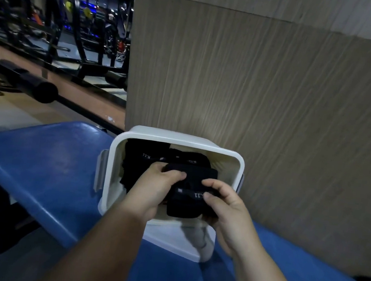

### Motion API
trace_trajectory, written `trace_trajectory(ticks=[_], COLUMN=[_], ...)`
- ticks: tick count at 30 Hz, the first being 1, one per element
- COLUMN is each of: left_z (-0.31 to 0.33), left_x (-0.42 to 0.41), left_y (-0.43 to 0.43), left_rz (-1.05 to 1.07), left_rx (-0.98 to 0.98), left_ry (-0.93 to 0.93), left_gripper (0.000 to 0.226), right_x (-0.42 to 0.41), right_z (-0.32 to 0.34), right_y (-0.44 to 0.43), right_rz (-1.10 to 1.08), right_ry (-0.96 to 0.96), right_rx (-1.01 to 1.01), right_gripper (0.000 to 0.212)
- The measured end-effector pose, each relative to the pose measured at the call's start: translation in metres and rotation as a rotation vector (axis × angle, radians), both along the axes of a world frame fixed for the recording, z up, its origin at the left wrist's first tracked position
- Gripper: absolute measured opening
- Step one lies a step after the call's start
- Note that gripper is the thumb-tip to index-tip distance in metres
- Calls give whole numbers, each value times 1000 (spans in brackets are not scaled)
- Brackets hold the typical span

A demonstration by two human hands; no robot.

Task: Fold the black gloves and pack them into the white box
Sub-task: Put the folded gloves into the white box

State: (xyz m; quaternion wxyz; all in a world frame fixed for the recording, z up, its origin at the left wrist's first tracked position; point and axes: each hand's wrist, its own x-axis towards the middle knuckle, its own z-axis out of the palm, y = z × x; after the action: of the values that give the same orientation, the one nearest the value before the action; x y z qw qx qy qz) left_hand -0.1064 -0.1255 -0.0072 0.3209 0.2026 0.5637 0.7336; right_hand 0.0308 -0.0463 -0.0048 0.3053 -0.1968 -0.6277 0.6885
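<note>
Both hands pinch one folded black glove (190,196) just above the near half of the white box (238,168). The left hand (152,189) curls its thumb over the glove's far-left edge, and the right hand (225,214) clamps the right edge between thumb and forefinger. Beyond the grip, more black gloves (144,156) lie packed against the far wall. Best to lower it flat with both edges level, then press down before releasing so the fold holds.

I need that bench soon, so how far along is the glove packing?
Done: folded black gloves already lie at the back of the white box. In hand: the left hand and right hand grip one more black glove, folded, over the opening. Left: setting it in; no loose gloves show on the blue bench, though part is out of view.
</note>
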Motion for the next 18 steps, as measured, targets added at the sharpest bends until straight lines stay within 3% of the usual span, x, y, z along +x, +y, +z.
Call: trace_trajectory(ticks=[3, 7, 10, 13, 18], left_z=[0, -1, -10, -19, -26], left_x=[-10, -26, -37, -42, -44], left_y=[0, -9, -13, -11, -6], left_rz=[147, 545, 569, 433, 341], left_rx=[-75, -184, -277, -394, -524], left_ry=[159, 670, 941, 961, 912], left_gripper=[32, 9, 27, 41, 43], right_x=[-13, -32, -44, -57, -80], right_z=[0, 6, 10, 13, 12], right_y=[4, 11, 19, 26, 39], right_rz=[-25, -85, -102, -120, -234], right_ry=[16, 58, 78, 79, -17], right_rx=[23, 61, 88, 106, 152], right_gripper=[28, 31, 30, 26, 17])
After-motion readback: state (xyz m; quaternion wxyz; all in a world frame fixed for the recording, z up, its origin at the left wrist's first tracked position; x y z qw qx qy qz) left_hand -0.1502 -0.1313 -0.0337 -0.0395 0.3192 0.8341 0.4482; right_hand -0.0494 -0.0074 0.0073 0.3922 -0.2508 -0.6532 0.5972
